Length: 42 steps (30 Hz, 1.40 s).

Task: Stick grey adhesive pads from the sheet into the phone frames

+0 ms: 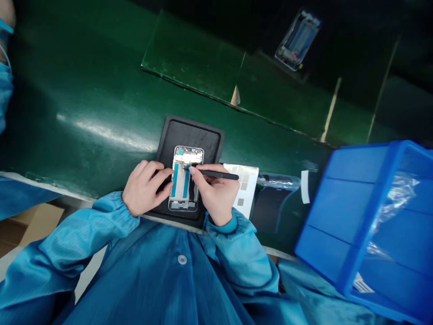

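An opened smartphone (181,194) with blue strips in its frame lies on a black tray (189,131). My left hand (145,187) is beside the phone's left edge, fingers bent and apart, the tips at the frame and gripping nothing. From the right, my right hand (219,194) pinches black tweezers (218,174) across the phone. Their tip points at the inside of the phone, just below the bright circuit board area. Whether the tip holds anything is too small to make out.
Right of the tray lies a white sheet with grey squares (248,174), then a dark film piece (270,210). A large blue bin (338,194) stands at the right. Another opened phone (299,40) lies on the raised green board (203,58). Another person's sleeve (4,97) shows far left.
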Each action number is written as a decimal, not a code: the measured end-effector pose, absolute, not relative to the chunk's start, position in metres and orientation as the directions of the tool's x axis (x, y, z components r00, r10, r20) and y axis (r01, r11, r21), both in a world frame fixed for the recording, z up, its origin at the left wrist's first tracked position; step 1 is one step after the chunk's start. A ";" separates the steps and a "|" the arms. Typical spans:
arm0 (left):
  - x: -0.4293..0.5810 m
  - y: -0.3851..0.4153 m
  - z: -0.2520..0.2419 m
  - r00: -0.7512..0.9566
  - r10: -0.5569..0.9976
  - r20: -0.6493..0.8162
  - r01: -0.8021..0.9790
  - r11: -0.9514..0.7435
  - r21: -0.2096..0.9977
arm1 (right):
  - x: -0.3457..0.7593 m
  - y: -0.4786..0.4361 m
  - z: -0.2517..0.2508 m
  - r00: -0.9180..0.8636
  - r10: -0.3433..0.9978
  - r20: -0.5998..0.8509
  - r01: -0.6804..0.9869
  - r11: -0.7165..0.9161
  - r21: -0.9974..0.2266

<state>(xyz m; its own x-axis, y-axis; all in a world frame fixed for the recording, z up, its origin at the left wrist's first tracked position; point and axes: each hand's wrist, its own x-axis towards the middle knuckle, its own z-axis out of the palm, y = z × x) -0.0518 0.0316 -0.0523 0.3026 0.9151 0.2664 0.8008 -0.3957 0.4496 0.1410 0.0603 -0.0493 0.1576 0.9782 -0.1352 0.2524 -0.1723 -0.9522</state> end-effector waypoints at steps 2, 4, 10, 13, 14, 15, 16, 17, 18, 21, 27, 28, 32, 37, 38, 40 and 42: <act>-0.052 0.032 -0.052 0.303 0.916 0.264 0.800 -0.395 0.451 | 0.141 0.060 -0.049 0.156 0.979 -0.131 0.251 -0.167 -0.954; -0.052 0.031 -0.052 0.303 0.918 0.256 0.802 -0.391 0.451 | 0.141 0.060 -0.049 0.156 0.980 -0.127 0.257 -0.165 -0.952; -0.052 0.031 -0.051 0.304 0.919 0.253 0.797 -0.390 0.460 | 0.141 0.060 -0.048 0.147 0.983 -0.111 0.294 -0.151 -0.944; -0.052 0.032 -0.050 0.309 0.918 0.250 0.804 -0.393 0.446 | 0.141 0.060 -0.047 0.144 0.984 -0.104 0.310 -0.144 -0.940; -0.051 0.032 -0.049 0.315 0.916 0.247 0.808 -0.396 0.436 | 0.141 0.060 -0.047 0.144 0.984 -0.103 0.316 -0.144 -0.938; -0.051 0.032 -0.049 0.324 0.914 0.244 0.813 -0.401 0.423 | 0.141 0.060 -0.047 0.143 0.984 -0.102 0.320 -0.144 -0.936; -0.051 0.033 -0.048 0.335 0.912 0.237 0.818 -0.406 0.408 | 0.141 0.060 -0.048 0.143 0.985 -0.100 0.322 -0.142 -0.936; -0.051 0.033 -0.047 0.349 0.909 0.227 0.823 -0.413 0.389 | 0.141 0.060 -0.048 0.143 0.985 -0.097 0.323 -0.140 -0.936; -0.051 0.034 -0.045 0.365 0.906 0.214 0.831 -0.421 0.364 | 0.141 0.060 -0.048 0.141 0.985 -0.095 0.324 -0.137 -0.936; -0.049 0.037 -0.042 0.420 0.892 0.165 0.854 -0.450 0.261 | 0.141 0.060 -0.050 0.137 0.986 -0.090 0.327 -0.131 -0.936; -0.047 0.038 -0.039 0.457 0.888 0.060 0.868 -0.459 0.188 | 0.142 0.062 -0.048 0.115 0.989 -0.088 0.321 -0.121 -0.939; -0.047 0.038 -0.039 0.457 0.888 0.056 0.867 -0.459 0.192 | 0.144 0.062 -0.045 0.115 0.990 -0.086 0.331 -0.120 -0.936; -0.045 0.039 -0.038 0.483 0.873 0.070 0.850 -0.486 0.203 | 0.153 0.062 -0.034 0.167 0.985 -0.036 0.364 -0.096 -0.927; -0.040 0.043 -0.037 0.524 0.849 0.074 0.828 -0.528 0.189 | 0.161 0.046 -0.028 0.188 0.981 -0.043 0.327 -0.103 -0.939; -0.041 0.044 -0.036 0.526 0.848 0.066 0.827 -0.528 0.191 | 0.161 0.041 -0.028 0.186 0.981 -0.062 0.307 -0.118 -0.945; -0.043 0.047 -0.034 0.534 0.844 0.049 0.821 -0.531 0.209 | 0.160 0.031 -0.031 0.177 0.979 -0.103 0.263 -0.148 -0.953; -0.049 0.050 -0.031 0.554 0.832 0.033 0.806 -0.545 0.229 | 0.157 0.021 -0.036 0.162 0.978 -0.130 0.228 -0.165 -0.960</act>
<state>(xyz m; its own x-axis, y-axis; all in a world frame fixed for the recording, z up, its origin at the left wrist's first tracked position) -0.0486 0.0501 -0.0314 0.5536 0.8321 0.0328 0.8062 -0.5454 0.2292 0.1572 0.0211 -0.0360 0.1620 0.9782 -0.1302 0.2278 -0.1654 -0.9596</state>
